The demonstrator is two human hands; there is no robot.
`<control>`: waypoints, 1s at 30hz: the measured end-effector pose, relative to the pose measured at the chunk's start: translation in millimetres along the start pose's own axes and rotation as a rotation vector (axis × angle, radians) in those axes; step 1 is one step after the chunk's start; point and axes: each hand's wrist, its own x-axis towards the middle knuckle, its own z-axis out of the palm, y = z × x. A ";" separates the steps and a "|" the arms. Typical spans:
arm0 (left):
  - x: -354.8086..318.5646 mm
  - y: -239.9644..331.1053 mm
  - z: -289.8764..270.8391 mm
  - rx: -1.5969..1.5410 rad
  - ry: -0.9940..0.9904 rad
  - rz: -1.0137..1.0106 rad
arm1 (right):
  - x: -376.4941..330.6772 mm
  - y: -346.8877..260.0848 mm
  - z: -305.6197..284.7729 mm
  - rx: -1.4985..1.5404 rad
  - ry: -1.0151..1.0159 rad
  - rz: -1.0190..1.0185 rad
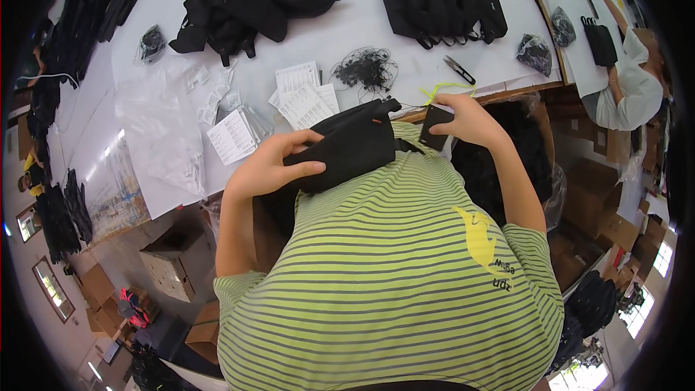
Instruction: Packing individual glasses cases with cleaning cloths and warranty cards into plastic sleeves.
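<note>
On the striped green shirt (362, 275), dark letters (504, 275) stand in two short rows by a yellow emblem (478, 237) (they appear upside down from this viewpoint). The white printed sheets (308, 107) carry rows of fine print, as do the stacked white cards (233, 136) beside them; both are too small to read. A tiny pale mark, likewise unreadable, sits on the folded black bags (434, 7) at the table's far right.
</note>
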 end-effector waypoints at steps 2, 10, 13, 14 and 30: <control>-1.0 -1.3 -3.0 0.013 -0.034 0.028 | -2.8 19.9 -5.3 0.216 0.091 0.120; 6.8 15.3 2.4 0.331 -0.025 0.128 | 13.0 48.2 -16.6 1.836 0.572 -0.200; 10.8 22.2 12.8 0.455 -0.008 0.210 | 34.1 -10.2 -13.7 2.281 0.511 -0.129; 11.6 26.1 16.2 0.477 -0.001 0.235 | 39.0 -20.3 -9.7 2.266 0.455 -0.098; 6.3 40.3 22.8 0.568 0.005 0.303 | 66.2 -31.4 7.3 1.988 0.508 0.061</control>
